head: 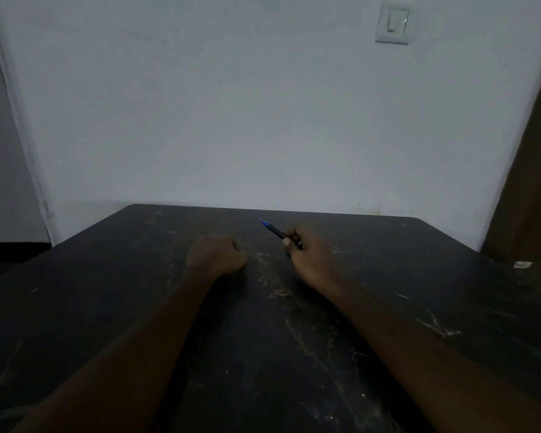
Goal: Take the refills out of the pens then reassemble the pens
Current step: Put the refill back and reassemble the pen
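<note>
Resting on a scratched dark table (294, 354) before a pale wall (231, 120), the left hand (217, 254) is fisted; beside it, the right hand (310, 260) grips a blue pen (274, 231).

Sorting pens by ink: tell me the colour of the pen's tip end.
Blue, on a dark barrel; the head view shows the pen.

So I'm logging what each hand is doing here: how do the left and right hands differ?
The right hand grips a dark pen whose blue end points up and away to the left; the left hand is a closed fist with nothing showing in it. The right hand sits slightly farther right and turned inward; the left lies knuckles-up. Both rest on the dark scratched table.
</note>
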